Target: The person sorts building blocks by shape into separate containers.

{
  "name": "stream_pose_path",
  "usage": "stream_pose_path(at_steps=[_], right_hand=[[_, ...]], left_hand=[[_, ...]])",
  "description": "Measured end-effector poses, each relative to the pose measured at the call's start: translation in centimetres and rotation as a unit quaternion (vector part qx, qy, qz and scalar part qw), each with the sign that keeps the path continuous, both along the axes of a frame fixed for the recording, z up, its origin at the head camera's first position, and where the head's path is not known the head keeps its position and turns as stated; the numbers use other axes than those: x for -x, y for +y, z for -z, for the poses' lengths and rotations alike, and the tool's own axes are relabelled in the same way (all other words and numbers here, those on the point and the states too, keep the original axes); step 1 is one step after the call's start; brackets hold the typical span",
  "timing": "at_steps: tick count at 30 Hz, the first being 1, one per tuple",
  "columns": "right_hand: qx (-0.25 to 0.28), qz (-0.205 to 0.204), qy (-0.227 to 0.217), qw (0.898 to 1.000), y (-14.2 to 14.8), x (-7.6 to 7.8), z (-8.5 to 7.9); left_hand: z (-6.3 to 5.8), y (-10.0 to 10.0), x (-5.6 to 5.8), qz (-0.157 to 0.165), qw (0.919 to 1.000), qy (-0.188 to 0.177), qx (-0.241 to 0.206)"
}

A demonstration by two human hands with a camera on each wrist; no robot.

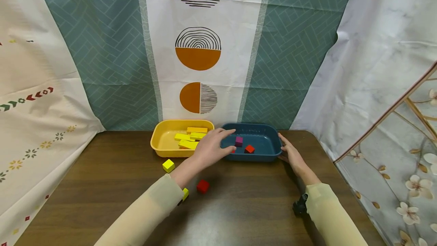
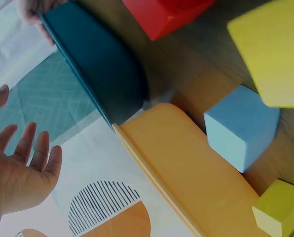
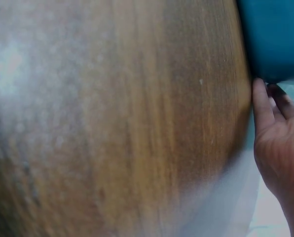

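My left hand (image 1: 213, 145) hovers over the gap between the yellow tray and the blue tray, fingers and thumb spread with nothing between them. In the left wrist view the same hand (image 2: 23, 177) shows its palm and loosely bent fingers. My right hand (image 1: 294, 158) is at the right end of the blue tray (image 1: 254, 157), its extended fingers touching the outer wall. The right wrist view has the fingertips (image 3: 259, 91) against that tray's lower edge. Inside the blue tray lie a purple cube (image 1: 239, 141) and a red block (image 1: 249, 149); another red piece is partly hidden by my left thumb.
Several yellow blocks (image 1: 187, 137) lie in the yellow tray (image 1: 158, 151). In front on the table are a yellow cube (image 1: 168, 166), a red cube (image 1: 203, 186) and another yellow block (image 1: 185, 193), partly behind my left sleeve. A light blue block (image 2: 240, 128) shows in the left wrist view.
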State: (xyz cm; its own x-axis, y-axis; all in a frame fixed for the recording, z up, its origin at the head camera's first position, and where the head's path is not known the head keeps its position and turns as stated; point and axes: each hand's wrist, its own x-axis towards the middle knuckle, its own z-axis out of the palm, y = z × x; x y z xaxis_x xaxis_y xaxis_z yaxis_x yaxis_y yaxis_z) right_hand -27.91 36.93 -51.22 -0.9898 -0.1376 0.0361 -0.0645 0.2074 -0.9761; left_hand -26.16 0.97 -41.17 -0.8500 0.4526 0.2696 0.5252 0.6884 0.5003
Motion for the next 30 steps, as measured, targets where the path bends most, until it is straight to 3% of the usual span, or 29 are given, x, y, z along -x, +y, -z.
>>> stream_pose_path(at_steps=[9, 19, 30], right_hand=[[0.017, -0.005, -0.013, 1.000, -1.0, -1.0, -2.0], [-0.005, 0.003, -0.005, 1.000, -0.1, -0.2, -0.3], [-0.006, 0.003, -0.003, 1.000, -0.1, -0.1, -0.2]], left_hand=[[-0.2, -2.3, -1.0, -0.005, 0.9997, 0.012, -0.021], [-0.1, -4.5, -1.8, -0.015, 0.9991, 0.009, -0.037], [0.1, -8.0, -2.8, -0.037, 0.9984, 0.038, -0.020]])
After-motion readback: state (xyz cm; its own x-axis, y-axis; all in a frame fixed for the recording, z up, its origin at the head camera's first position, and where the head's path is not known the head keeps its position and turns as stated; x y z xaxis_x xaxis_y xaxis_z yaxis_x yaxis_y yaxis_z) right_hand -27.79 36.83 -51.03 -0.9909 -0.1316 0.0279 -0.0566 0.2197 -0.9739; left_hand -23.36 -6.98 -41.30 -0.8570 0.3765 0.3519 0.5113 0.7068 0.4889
